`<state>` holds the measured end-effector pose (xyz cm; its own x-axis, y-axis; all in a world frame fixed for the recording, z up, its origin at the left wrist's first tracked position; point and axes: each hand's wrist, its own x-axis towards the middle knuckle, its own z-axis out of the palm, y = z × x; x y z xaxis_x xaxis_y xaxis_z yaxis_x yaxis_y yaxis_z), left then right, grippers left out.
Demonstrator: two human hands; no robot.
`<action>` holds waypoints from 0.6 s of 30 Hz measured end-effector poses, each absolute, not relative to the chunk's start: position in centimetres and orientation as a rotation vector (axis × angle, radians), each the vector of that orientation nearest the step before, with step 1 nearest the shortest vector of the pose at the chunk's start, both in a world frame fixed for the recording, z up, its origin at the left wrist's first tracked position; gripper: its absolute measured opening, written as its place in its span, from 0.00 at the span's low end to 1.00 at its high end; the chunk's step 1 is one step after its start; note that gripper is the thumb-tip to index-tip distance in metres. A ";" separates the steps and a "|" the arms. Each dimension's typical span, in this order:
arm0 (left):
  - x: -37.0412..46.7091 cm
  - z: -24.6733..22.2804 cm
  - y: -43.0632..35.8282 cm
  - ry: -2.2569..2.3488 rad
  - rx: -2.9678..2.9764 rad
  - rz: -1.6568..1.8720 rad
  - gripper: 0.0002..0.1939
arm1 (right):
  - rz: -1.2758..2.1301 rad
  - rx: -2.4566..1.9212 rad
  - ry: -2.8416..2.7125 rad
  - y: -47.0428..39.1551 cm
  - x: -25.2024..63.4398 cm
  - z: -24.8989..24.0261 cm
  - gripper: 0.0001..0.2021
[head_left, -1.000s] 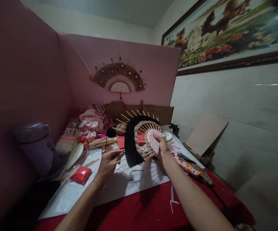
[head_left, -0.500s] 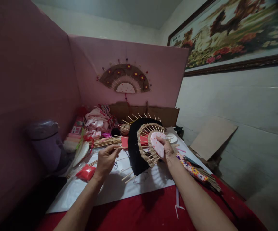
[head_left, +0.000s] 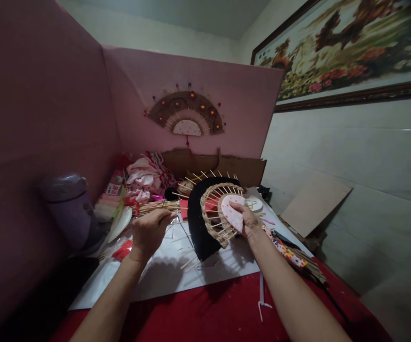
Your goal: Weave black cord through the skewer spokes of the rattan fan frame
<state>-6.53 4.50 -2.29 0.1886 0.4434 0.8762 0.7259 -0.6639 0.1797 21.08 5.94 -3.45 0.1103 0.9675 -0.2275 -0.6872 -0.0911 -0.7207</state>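
A half-round fan (head_left: 198,218) of thin sticks is held up over the table, with a broad black band, a braided tan band and a pale, red-dotted base. My right hand (head_left: 247,219) grips that base, thumb on its front face. To the left of the fan, my left hand (head_left: 152,230) is closed in a pinch. A thin black yarn strand (head_left: 185,231) runs from its fingertips to the lower left edge of the black band. Bare stick ends stick out past that band. The left fingertips are apart from the sticks.
A finished-looking fan (head_left: 186,114) hangs on the pink panel. Behind my left hand lie a stick bundle (head_left: 155,207), pink cloth (head_left: 144,173) and a white plate (head_left: 120,224). A red packet (head_left: 122,250) lies on the white sheet (head_left: 169,285). A lidded purple container (head_left: 68,209) stands left.
My left hand has moved off a stick end, a little left and up, drawing the black yarn strand out taut. My right hand still holds the fan in nearly the same place.
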 end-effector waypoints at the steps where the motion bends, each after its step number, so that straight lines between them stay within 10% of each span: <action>1: -6.5 -2.2 4.5 -1.114 -2.204 -1.430 0.08 | 1.465 -0.848 -0.453 5.9 21.1 -3.5 0.12; 10: -6.1 -2.4 4.3 -1.325 -2.331 -1.244 0.09 | 1.570 -0.874 -0.562 5.7 21.4 -3.9 0.09; 18: -6.2 -1.5 4.4 -1.488 -2.841 -1.862 0.10 | 1.591 -0.876 -0.570 5.5 22.8 -3.5 0.08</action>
